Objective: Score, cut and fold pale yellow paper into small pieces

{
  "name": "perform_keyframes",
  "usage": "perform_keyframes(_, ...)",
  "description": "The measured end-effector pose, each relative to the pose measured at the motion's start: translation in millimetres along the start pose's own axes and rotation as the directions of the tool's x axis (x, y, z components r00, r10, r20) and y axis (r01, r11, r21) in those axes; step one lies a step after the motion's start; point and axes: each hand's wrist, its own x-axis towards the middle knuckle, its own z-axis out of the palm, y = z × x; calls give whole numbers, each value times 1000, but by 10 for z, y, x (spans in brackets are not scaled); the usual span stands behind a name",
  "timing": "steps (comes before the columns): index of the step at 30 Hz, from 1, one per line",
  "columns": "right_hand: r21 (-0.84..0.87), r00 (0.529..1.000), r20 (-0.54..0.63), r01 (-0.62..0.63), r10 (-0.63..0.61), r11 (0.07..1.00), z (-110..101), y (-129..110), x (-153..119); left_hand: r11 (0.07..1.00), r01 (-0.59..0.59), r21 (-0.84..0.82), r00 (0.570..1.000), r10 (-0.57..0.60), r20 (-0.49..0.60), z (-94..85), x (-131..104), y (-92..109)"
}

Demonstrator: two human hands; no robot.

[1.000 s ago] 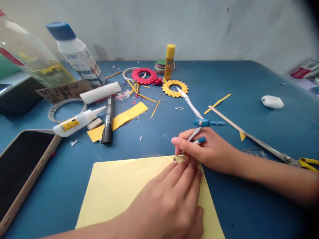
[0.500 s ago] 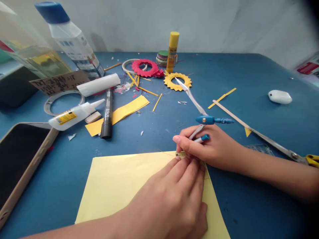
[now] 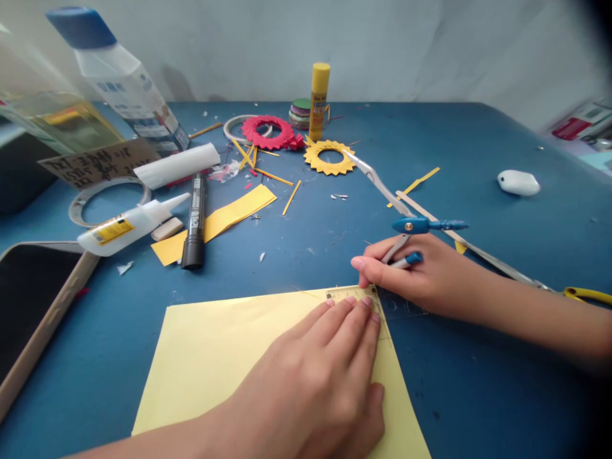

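Note:
A sheet of yellow paper [image 3: 205, 357] lies at the table's near side. My left hand [image 3: 318, 376] rests flat on it, fingers stretched out over a small clear ruler [image 3: 347, 293] along the top right edge. Most of the ruler is hidden beneath the fingers. Just beyond the paper's top right corner, my right hand [image 3: 421, 271] is closed around a blue and silver drawing compass [image 3: 410, 225]. One compass leg points up and away to the left. The fingers hide the lower leg's tip. Thin pencil lines show near the paper's right edge.
To the left are a phone [image 3: 38, 299], a glue bottle [image 3: 134, 226], a black marker [image 3: 195, 223] and yellow strips [image 3: 239, 213]. Farther back stand a glue stick [image 3: 319, 95], a red paper ring [image 3: 248, 131] and a yellow one [image 3: 313, 156]. Scissors [image 3: 497, 261] lie right.
My right hand, with the compass, has moved right, away from my left fingers. More of the ruler shows. The whole view has shifted slightly.

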Motion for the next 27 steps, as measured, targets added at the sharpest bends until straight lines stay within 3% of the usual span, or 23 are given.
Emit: perform_keyframes(27, 10, 998, -29, 49, -49, 999, -36, 88, -25, 1000, -19, 22, 999, 18, 38, -3, -11, -21)
